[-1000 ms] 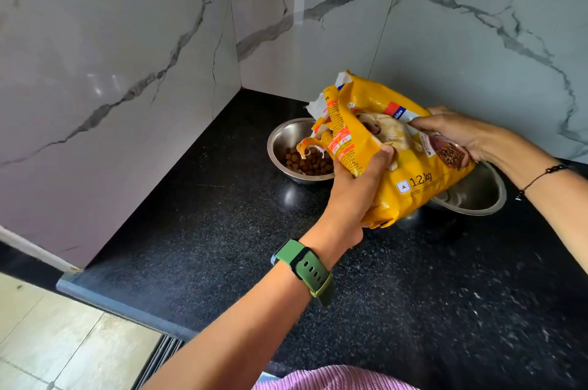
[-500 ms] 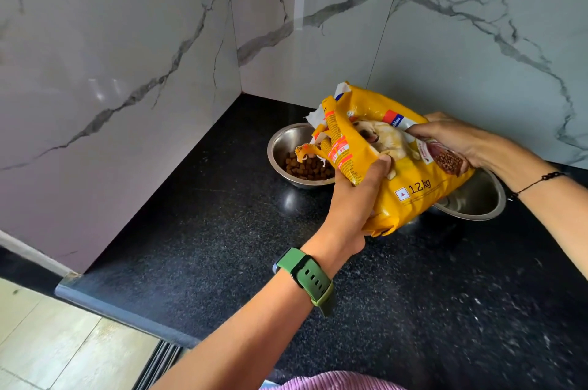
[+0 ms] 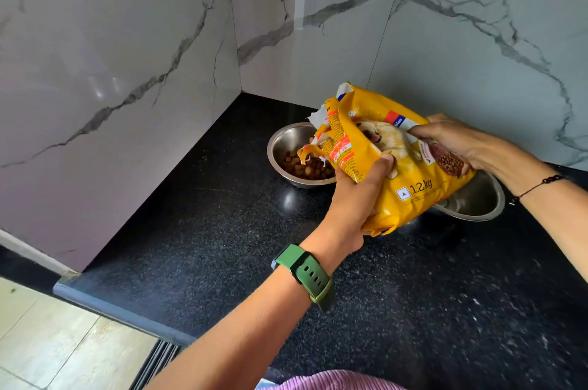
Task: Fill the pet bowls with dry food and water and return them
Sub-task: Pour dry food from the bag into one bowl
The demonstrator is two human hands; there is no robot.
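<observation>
I see a black speckled stone desk in a white marble-tiled corner, where my left hand and right hand grasp a yellow plastic kibble bag, torn mouth tilted down-left over the steel bowl holding brown kibble, a second steel bowl behind the bag, open desk toward its front edge.

White marble-look wall panels with grey veins meet in a corner behind a black speckled bench, its glossy top catching soft reflections (daylight, by the look of it). The bench has a grey front edge. Lower left, pale beige floor tiles lie beside a dark ribbed grille.
</observation>
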